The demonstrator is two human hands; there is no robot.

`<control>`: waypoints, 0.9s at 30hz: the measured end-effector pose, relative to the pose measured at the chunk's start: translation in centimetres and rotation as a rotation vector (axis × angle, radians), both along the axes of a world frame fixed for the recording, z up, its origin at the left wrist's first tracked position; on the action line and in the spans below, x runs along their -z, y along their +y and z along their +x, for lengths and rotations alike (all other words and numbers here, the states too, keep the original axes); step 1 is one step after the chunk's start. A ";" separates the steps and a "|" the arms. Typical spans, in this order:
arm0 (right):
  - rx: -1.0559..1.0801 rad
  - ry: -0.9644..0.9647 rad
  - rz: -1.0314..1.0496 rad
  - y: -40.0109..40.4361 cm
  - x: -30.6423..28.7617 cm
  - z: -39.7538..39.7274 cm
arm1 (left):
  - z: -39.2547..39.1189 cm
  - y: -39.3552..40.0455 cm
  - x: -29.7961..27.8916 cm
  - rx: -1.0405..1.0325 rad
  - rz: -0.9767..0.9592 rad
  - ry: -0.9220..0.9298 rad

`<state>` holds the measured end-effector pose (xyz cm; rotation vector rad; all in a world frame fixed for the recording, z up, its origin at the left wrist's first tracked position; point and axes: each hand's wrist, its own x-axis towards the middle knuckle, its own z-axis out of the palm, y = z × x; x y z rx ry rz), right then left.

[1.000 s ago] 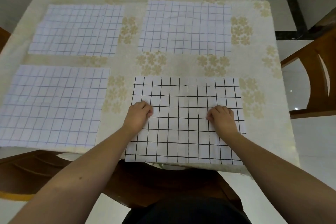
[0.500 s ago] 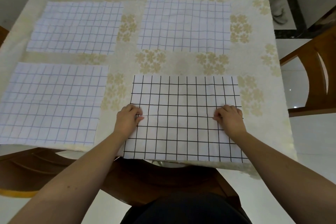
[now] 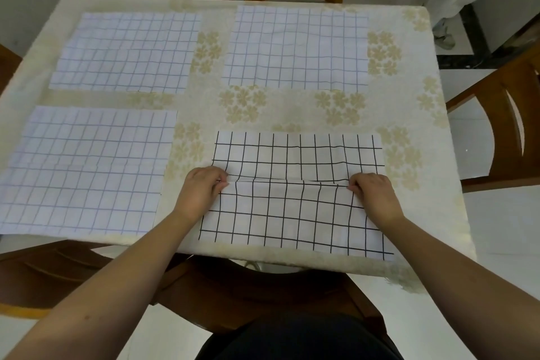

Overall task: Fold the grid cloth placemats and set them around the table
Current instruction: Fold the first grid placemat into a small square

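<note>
While hands [image 3: 287, 193] pinch placemat [image 3: 295, 213], edges rumpled

Scene lit evenly by soft, diffuse light; no source seen. Tablecloth [image 3: 280, 109] rendered cream, slightly washed out toward far edge. Only faint shadows cast beneath hands. No hard glare noted. Strong wide-angle distortion: table edges bowed, chair [image 3: 502, 128] at right stretched and tilted. Focus sharp on black grid lines at centre; pale grids at left softer, corners slightly smeared
</note>
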<state>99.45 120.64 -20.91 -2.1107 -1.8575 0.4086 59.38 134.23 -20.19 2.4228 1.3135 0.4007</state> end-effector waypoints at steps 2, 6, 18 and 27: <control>-0.019 -0.017 0.026 0.1 -0.6 0.1 | 0.0 0.0 -0.6 -0.017 0.025 0.010; -0.110 -0.088 0.128 -0.1 -0.3 0.7 | 0.2 0.5 -1.9 0.015 0.103 0.049; -0.164 -0.107 0.163 -1.4 -1.3 0.8 | -1.9 0.7 -1.4 0.007 0.133 0.169; -0.057 -0.153 0.076 -2.8 -2.5 2.3 | -3.6 0.2 -3.3 -0.118 -0.191 -0.104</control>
